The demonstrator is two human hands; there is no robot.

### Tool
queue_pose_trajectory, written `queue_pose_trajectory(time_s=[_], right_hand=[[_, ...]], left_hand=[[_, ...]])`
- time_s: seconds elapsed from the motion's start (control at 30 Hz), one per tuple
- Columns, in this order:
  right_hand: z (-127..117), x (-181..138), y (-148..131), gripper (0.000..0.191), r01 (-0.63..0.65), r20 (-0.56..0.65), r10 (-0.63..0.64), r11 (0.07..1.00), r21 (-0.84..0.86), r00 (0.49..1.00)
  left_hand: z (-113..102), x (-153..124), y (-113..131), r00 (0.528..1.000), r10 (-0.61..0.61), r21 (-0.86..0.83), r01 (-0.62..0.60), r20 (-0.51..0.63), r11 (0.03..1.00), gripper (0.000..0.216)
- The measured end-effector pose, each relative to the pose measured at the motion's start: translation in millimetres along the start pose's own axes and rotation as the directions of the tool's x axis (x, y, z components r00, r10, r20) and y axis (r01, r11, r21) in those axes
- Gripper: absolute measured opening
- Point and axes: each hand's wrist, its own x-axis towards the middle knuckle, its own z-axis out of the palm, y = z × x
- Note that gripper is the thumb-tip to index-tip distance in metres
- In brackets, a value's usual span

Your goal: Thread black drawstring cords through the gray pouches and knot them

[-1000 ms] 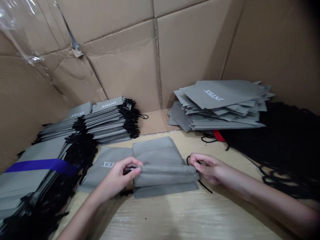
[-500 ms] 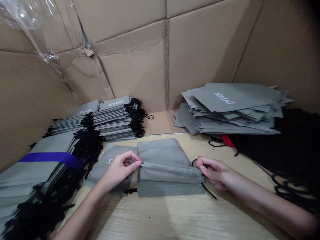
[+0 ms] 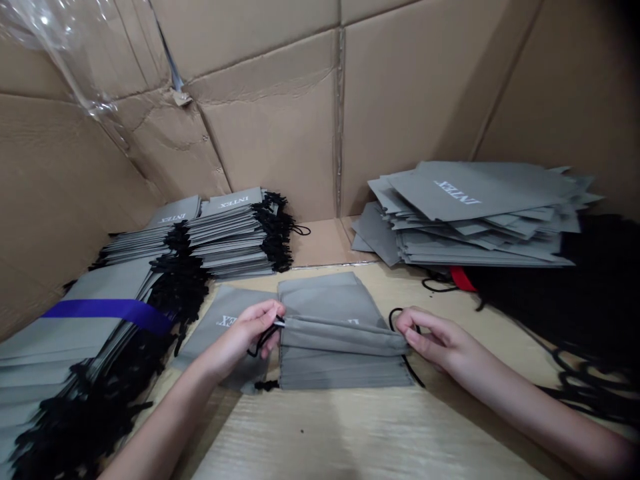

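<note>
A grey drawstring bag (image 3: 345, 335) lies between my hands, its folded top hem stretched level across a small pile of like bags (image 3: 325, 293). My left hand (image 3: 257, 327) is closed in a pinch at the hem's left end, on a black cord (image 3: 259, 341) that loops below the fingers. A small pale tip, too small to name, shows at that opening. At the other end, my right hand (image 3: 425, 337) pinches the hem's corner between thumb and finger. Black cord loops above that corner and a tail hangs below it. Another grey bag (image 3: 220, 333) lies partly under my left hand.
Stacks of corded bags (image 3: 225, 233) stand at the back left. Nearer, a bundle has a purple band (image 3: 110, 312). A loose pile of flat bags (image 3: 480, 200) sits at the back right beside a heap of black cords (image 3: 540, 293). Cardboard walls (image 3: 270, 133) enclose the table.
My left hand now has a loop of black cord at its fingers, and a pale tip shows at the hem's left end. My right hand keeps its pinch on the right corner.
</note>
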Motion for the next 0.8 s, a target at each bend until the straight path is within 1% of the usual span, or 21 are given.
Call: queue_pose_trajectory(time_s=[0.07, 0.13, 0.17, 0.2, 0.23, 0.27, 0.3, 0.37, 0.4, 0.43, 0.47, 0.5, 0.53, 0.57, 0.6, 0.63, 0.67, 0.7, 0.73, 0.77, 0.8], right_hand=[[-1.1, -0.2, 0.6, 0.041, 0.012, 0.002, -0.012, 1.000, -0.020, 1.000], [-1.8, 0.1, 0.9, 0.040, 0.018, 0.005, -0.017, 0.999, -0.033, 1.000], [-1.9, 0.4, 0.7, 0.040, 0.015, 0.006, -0.015, 0.999, -0.036, 1.000], [-1.8, 0.7, 0.4, 0.041, 0.010, 0.006, -0.010, 0.999, -0.035, 1.000], [-1.5, 1.0, -0.1, 0.042, 0.004, 0.005, -0.004, 1.000, -0.031, 1.000], [-1.0, 1.1, -0.7, 0.043, -0.001, 0.006, 0.001, 1.000, -0.021, 1.000], [-0.3, 0.9, -1.3, 0.044, -0.007, 0.007, 0.007, 1.000, -0.006, 1.000], [1.2, 0.1, -2.5, 0.045, -0.028, 0.007, 0.027, 0.999, 0.041, 1.000], [1.9, -0.5, -2.9, 0.045, -0.046, 0.008, 0.046, 0.997, 0.066, 0.999], [2.4, -1.1, -3.2, 0.045, -0.067, 0.009, 0.067, 0.994, 0.087, 0.998], [2.8, -1.5, -3.1, 0.045, -0.085, 0.010, 0.084, 0.991, 0.101, 0.996], [2.9, -1.7, -2.7, 0.045, -0.094, 0.011, 0.093, 0.990, 0.105, 0.996], [2.7, -1.6, -1.8, 0.046, -0.089, 0.010, 0.088, 0.991, 0.100, 0.996], [2.4, -1.2, -0.6, 0.046, -0.076, 0.008, 0.075, 0.993, 0.087, 0.997], [1.9, -0.7, 1.0, 0.046, -0.057, 0.007, 0.057, 0.996, 0.071, 0.998], [1.4, -0.1, 2.8, 0.046, -0.038, 0.006, 0.037, 0.998, 0.056, 0.999], [0.9, 0.4, 4.7, 0.045, -0.021, 0.007, 0.021, 0.999, 0.042, 1.000], [0.4, 0.9, 6.6, 0.044, -0.011, 0.010, 0.010, 0.999, 0.031, 1.000], [0.0, 1.2, 8.3, 0.044, -0.006, 0.015, 0.006, 1.000, 0.024, 1.000], [-0.4, 1.5, 9.9, 0.044, -0.003, 0.018, 0.003, 1.000, 0.021, 1.000], [-0.6, 1.7, 11.3, 0.045, -0.003, 0.020, 0.003, 1.000, 0.025, 1.000]], left_hand=[[1.0, -0.8, 0.9, 0.996, 0.083, 0.173, -0.074, -0.043, 0.982, 0.032], [3.0, -1.8, 2.4, 0.979, 0.190, 0.380, -0.149, -0.073, 0.913, 0.033], [4.1, -2.3, 3.2, 0.970, 0.231, 0.455, -0.173, -0.074, 0.873, 0.033], [5.2, -2.6, 4.1, 0.964, 0.257, 0.501, -0.190, -0.068, 0.844, 0.033], [6.0, -2.7, 4.7, 0.960, 0.272, 0.513, -0.202, -0.064, 0.834, 0.032], [6.6, -2.7, 5.2, 0.959, 0.275, 0.488, -0.207, -0.070, 0.848, 0.033], [6.7, -2.5, 5.3, 0.961, 0.262, 0.423, -0.203, -0.087, 0.883, 0.033], [5.8, -2.2, 4.7, 0.974, 0.188, 0.177, -0.163, -0.129, 0.970, 0.035], [4.8, -2.0, 4.0, 0.980, 0.137, 0.027, -0.134, -0.141, 0.991, 0.036], [3.6, -2.0, 3.1, 0.985, 0.093, -0.104, -0.108, -0.143, 0.989, 0.036], [2.3, -2.2, 2.3, 0.989, 0.068, -0.190, -0.093, -0.134, 0.977, 0.037], [1.2, -2.4, 1.6, 0.991, 0.069, -0.213, -0.093, -0.119, 0.973, 0.039], [0.3, -2.8, 1.2, 0.990, 0.089, -0.162, -0.106, -0.106, 0.981, 0.039], [-0.1, -3.3, 1.2, 0.987, 0.124, -0.043, -0.129, -0.101, 0.991, 0.040], [-0.1, -3.8, 1.7, 0.981, 0.166, 0.124, -0.152, -0.105, 0.981, 0.039], [0.4, -4.3, 2.5, 0.971, 0.209, 0.301, -0.167, -0.115, 0.939, 0.036], [1.2, -4.8, 3.4, 0.960, 0.251, 0.449, -0.170, -0.125, 0.877, 0.033], [2.2, -5.1, 4.3, 0.950, 0.282, 0.544, -0.167, -0.134, 0.822, 0.030], [3.4, -5.2, 4.7, 0.945, 0.296, 0.574, -0.169, -0.135, 0.801, 0.028], [4.4, -5.1, 4.6, 0.946, 0.295, 0.539, -0.180, -0.135, 0.823, 0.028], [5.4, -4.8, 3.7, 0.949, 0.281, 0.441, -0.194, -0.141, 0.876, 0.031]])
